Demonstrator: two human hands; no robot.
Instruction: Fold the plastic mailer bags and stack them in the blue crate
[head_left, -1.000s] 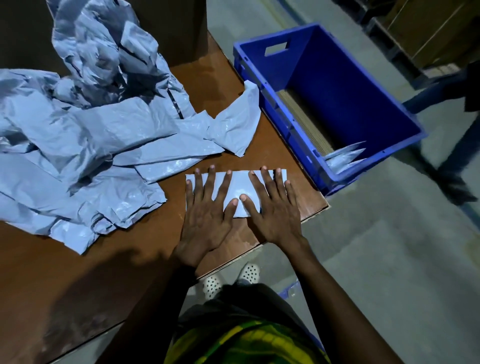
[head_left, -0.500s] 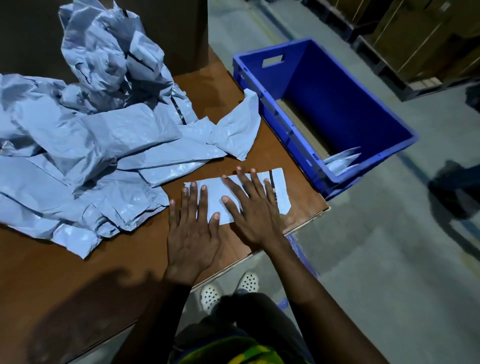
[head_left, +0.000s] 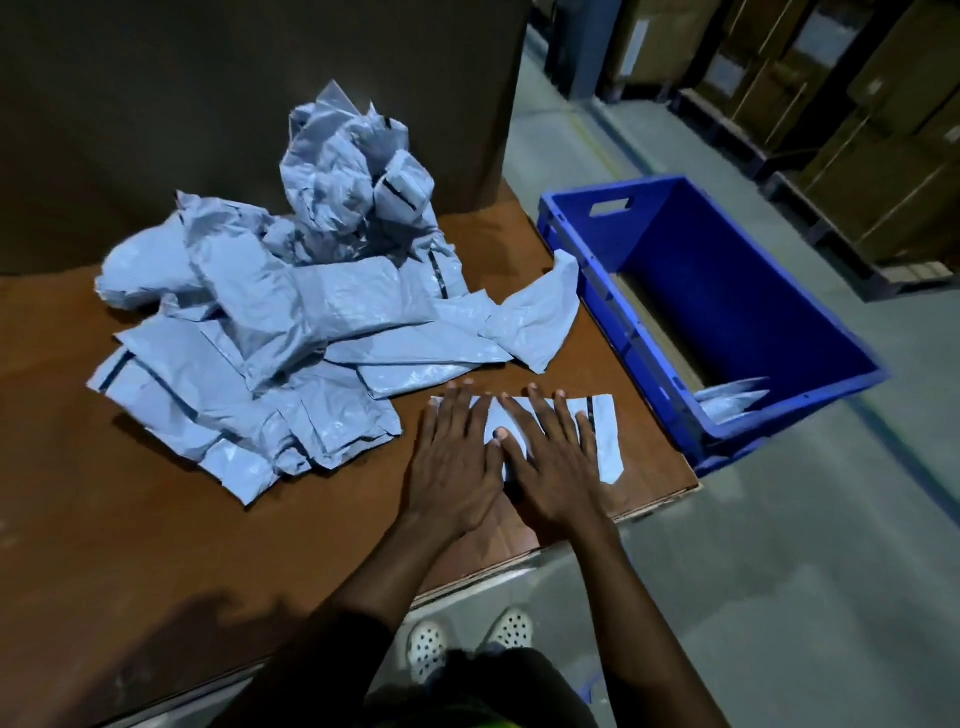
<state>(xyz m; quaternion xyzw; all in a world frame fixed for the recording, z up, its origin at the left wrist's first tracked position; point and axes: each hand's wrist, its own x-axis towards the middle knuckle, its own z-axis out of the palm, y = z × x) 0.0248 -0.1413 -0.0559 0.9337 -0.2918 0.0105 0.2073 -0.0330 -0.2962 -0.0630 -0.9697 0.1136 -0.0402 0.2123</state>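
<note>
Fingers (head_left: 453, 410) straight and spread, left hand (head_left: 457, 467) and right hand (head_left: 558, 467) side by side, pressing the folded mailer (head_left: 605, 431) flat by the near edge of the table (head_left: 156, 545) (blue crate (head_left: 753, 291) just right, crumpled pile (head_left: 311, 322) left).

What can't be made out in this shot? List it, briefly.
Head view only:
- Folded mailer: its middle lies under the left hand and right hand; fold count unclear.
- Stacked bags in the blue crate: partly hidden behind its near wall; number unclear.
- Loose mailer pile: bags overlap; count unclear.
</note>
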